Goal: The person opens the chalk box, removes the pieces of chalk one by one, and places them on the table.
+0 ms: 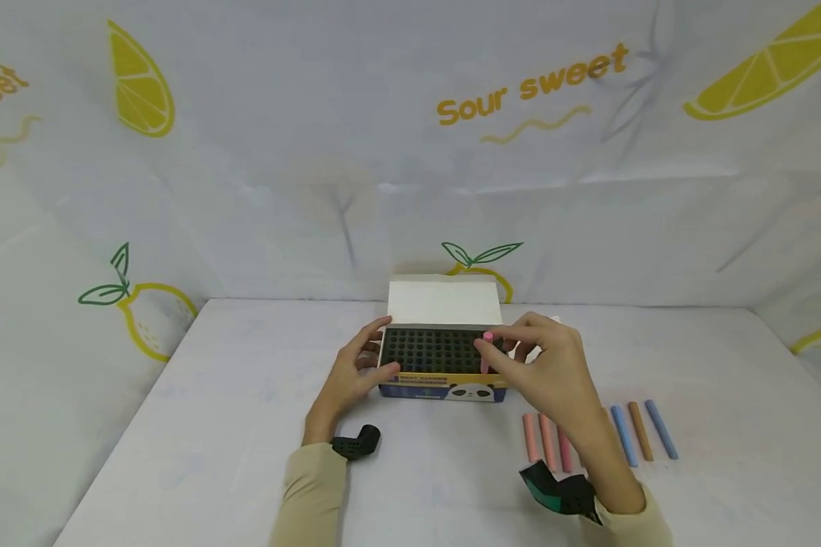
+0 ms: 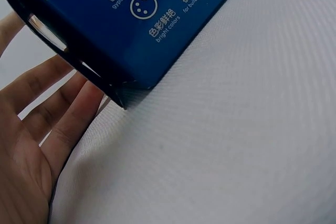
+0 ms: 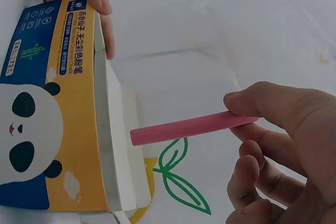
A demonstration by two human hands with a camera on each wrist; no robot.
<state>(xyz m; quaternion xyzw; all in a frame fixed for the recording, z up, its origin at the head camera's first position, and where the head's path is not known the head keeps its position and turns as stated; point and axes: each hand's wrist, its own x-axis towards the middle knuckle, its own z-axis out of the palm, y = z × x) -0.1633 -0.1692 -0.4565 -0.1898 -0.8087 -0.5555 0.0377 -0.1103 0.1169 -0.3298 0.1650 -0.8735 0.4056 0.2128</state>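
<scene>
A blue and yellow chalk box with a panda on its front stands on the table, its white lid raised at the back. Inside sits a dark insert with rows of round holes. My left hand holds the box's left end, thumb at the front edge and fingers along the side. Between thumb and fingertips, my right hand pinches a pink chalk stick at one end. In the head view the stick is upright over the right part of the insert; its lower end points at the holes.
On the table to the right of the box lie several chalk sticks: pink ones, blue ones and a brown one. My right forearm covers part of that row. A lemon-print sheet hangs behind the table.
</scene>
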